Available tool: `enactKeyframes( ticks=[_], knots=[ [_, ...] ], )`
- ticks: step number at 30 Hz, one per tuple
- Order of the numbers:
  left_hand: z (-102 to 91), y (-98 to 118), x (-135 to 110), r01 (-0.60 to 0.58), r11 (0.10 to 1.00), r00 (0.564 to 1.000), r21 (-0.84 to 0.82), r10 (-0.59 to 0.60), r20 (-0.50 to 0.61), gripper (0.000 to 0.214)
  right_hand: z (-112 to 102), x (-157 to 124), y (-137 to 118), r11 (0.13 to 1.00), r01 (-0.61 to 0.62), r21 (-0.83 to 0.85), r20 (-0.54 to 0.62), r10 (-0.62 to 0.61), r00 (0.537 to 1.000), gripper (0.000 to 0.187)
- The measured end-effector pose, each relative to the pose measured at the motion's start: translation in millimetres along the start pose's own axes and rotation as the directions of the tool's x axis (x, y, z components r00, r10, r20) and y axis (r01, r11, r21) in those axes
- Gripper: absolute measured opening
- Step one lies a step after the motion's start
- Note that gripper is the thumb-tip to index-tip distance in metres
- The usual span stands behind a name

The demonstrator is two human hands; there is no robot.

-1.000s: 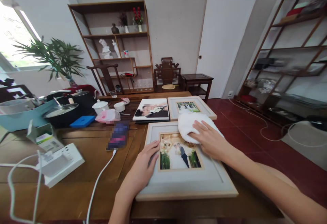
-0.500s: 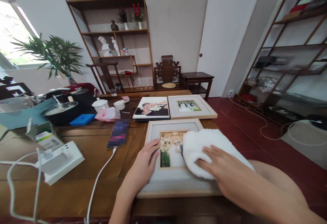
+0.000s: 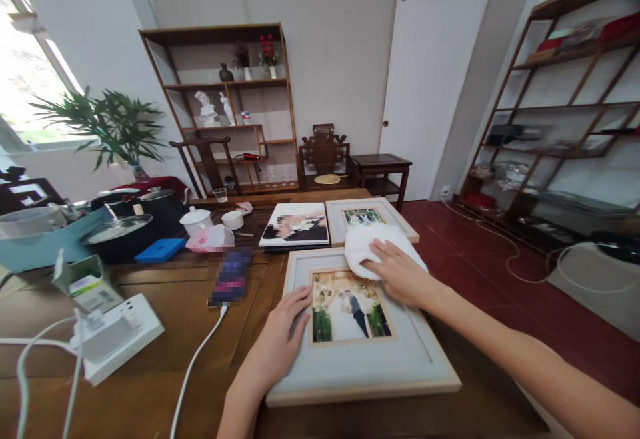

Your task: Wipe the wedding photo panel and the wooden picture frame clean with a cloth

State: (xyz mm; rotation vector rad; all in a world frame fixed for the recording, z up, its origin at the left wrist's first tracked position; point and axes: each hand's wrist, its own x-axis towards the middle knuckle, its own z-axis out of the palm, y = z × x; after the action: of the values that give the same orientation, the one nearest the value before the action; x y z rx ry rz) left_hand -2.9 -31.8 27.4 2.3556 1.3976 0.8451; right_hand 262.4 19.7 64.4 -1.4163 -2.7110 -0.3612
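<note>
A light wooden picture frame (image 3: 360, 371) lies flat at the table's near edge, with a wedding photo (image 3: 350, 309) inside a pale mat. My left hand (image 3: 285, 329) rests on the frame's left side, its fingers stretched out flat toward the photo. A folded white cloth (image 3: 357, 242) is under my right hand (image 3: 393, 269), which grips it with curled fingers. The cloth lies over the frame's upper right part and hides that corner. Just beyond it, a second picture frame (image 3: 400, 225) is partly covered by the cloth.
A photo panel (image 3: 295, 225) lies left of the second frame. On the wooden table (image 3: 200, 359) are a phone (image 3: 231, 279) on a white cable, a power strip (image 3: 125, 339), an opened small box (image 3: 87, 282), a blue box (image 3: 160, 250) and pots (image 3: 117, 232).
My right hand has moved the cloth away from me, from the frame's right side to its upper right corner, uncovering the photo. My left hand stays on the frame. The view has tilted up slightly.
</note>
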Motion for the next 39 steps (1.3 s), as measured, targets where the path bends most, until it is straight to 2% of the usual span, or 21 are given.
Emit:
enactKeyframes(
  ticks=[2, 5, 9, 14, 18, 21, 24, 31, 35, 39],
  knots=[
    [0.0, 1, 0, 0.005, 1.000, 1.000, -0.009, -0.005, -0.014, 0.031, -2, 6, 4, 1.000, 0.013, 0.017, 0.021, -0.013, 1.000, 0.066],
    [1.2, 1, 0, 0.006, 1.000, 0.999, -0.014, -0.006, -0.036, 0.030, -10, -2, 0, 0.998, 0.037, 0.056, 0.056, -0.040, 0.998, 0.065],
    [3.4, -1, 1, -0.021, 1.000, 0.997, -0.023, 0.019, -0.072, 0.029, -29, -34, -24, 0.991, 0.058, 0.119, 0.110, -0.072, 0.991, 0.061],
    [5.0, -3, 1, -0.011, 1.000, 0.998, -0.008, 0.011, -0.066, 0.030, -52, -80, -60, 0.986, 0.015, 0.166, 0.209, -0.050, 0.977, 0.058],
    [6.2, -3, 1, -0.005, 1.000, 0.998, -0.009, 0.004, -0.065, 0.030, -60, -98, -72, 0.983, 0.019, 0.182, 0.231, -0.062, 0.971, 0.059],
    [6.9, -3, 1, -0.011, 1.000, 0.997, -0.012, 0.010, -0.071, 0.030, -62, -97, -78, 0.982, -0.026, 0.187, 0.255, -0.023, 0.967, 0.057],
    [7.2, -3, 1, -0.011, 1.000, 0.998, -0.010, 0.011, -0.065, 0.030, -63, -84, -92, 0.982, -0.027, 0.187, 0.273, -0.026, 0.962, 0.055],
    [4.2, -1, 2, 0.017, 1.000, 1.000, -0.007, -0.017, -0.008, 0.033, -49, -45, -130, 0.937, 0.136, 0.321, 0.241, -0.220, 0.945, 0.049],
    [3.5, 0, 2, 0.009, 1.000, 1.000, -0.020, -0.009, -0.002, 0.033, -38, -50, -125, 0.945, 0.134, 0.297, 0.245, -0.211, 0.946, 0.053],
    [4.0, -1, 1, 0.015, 1.000, 1.000, -0.009, -0.015, -0.001, 0.033, -42, -75, -104, 0.970, 0.041, 0.241, 0.244, -0.101, 0.965, 0.060]
  ],
)
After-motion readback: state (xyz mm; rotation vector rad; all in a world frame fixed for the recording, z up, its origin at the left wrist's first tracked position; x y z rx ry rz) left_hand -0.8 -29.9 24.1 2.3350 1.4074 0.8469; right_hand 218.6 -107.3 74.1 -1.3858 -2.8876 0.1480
